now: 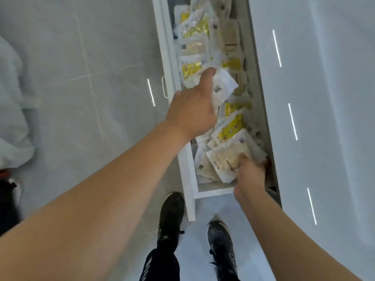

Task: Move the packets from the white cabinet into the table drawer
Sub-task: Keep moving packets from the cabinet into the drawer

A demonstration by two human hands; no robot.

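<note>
Packets (231, 128), white and yellow-printed, fill the open white table drawer (191, 191) from its near end to its far end, lying in loose, overlapping heaps. The person's left hand (192, 110) reaches over the middle of the drawer, fingers curled around a white packet (223, 84) held above the pile. The right hand (250, 175) is at the near end, fingers closed on a pale packet (227, 159) that rests on the stack there. The drawer juts out from under a glossy white tabletop (316, 98), which mirrors strips of ceiling light. A small white handle (164, 86) shows on the drawer's front. Below, two dark shoes (171, 216) stand on the grey tiled floor (81, 78). A white cloth-like shape (12, 110), blurred, fills the left edge.
</note>
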